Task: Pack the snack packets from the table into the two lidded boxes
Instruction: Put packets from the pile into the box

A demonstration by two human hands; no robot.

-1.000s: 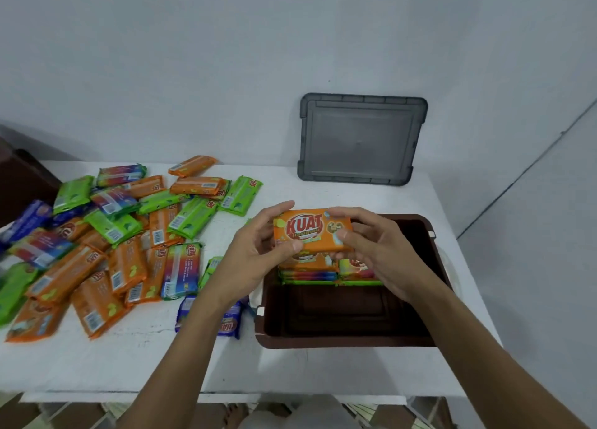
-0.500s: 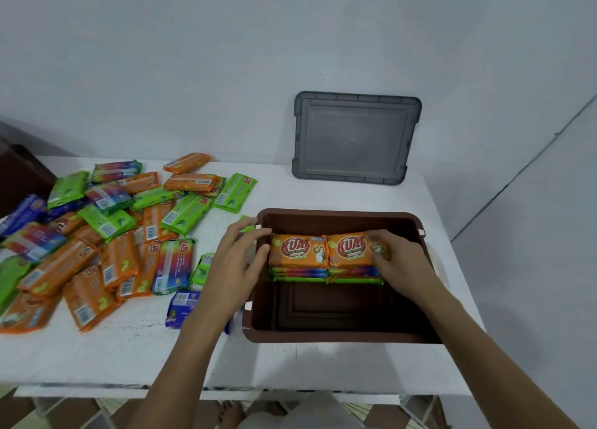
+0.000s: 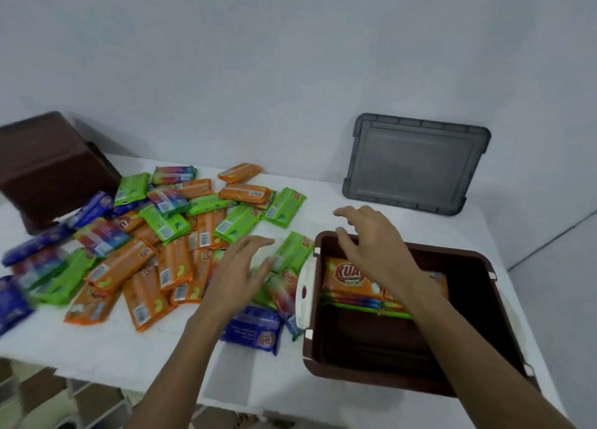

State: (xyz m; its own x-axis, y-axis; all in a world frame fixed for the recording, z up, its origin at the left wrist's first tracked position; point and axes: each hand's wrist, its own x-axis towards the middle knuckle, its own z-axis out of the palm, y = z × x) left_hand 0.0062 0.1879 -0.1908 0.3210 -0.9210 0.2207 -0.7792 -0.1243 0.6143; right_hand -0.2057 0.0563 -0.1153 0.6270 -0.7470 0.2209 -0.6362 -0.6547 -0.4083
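Hovering over the loose packets just left of the open box, the left hand (image 3: 239, 276) has its fingers straight and slightly spread; it holds nothing. The right hand (image 3: 371, 244) is above the far left corner of the brown box (image 3: 371, 380), fingers loosely bent and apart, likewise empty. Whether its fingertips touch the rim cannot be determined, as the frame is blurred there.

Inside the box, stacked packets sit against the far wall, with an orange packet (image 3: 345, 276) uppermost on the left; the near half of the floor is bare. A white latch (image 3: 305, 293) hangs on the left wall. The main heap of snack packets (image 3: 155, 244) covers the left part of the table (image 3: 323, 208), overlapping at all angles. Nearest the left hand lie a green packet (image 3: 292, 251) and, closer to the front edge, a blue packet (image 3: 255, 330). A second brown box (image 3: 48, 166) stands at the far left, and a grey lid (image 3: 416, 163) leans against the wall behind.

Assessment: the step in hand appears to be fetching the next packet. Recommended practice is to take the nearest packets first, grip by the long edges, turn each to match the existing stack, and lay it flat and square. The wrappers look slick, so a heaped grab risks slippage. The stack should remain below the rim so that the lid will close.
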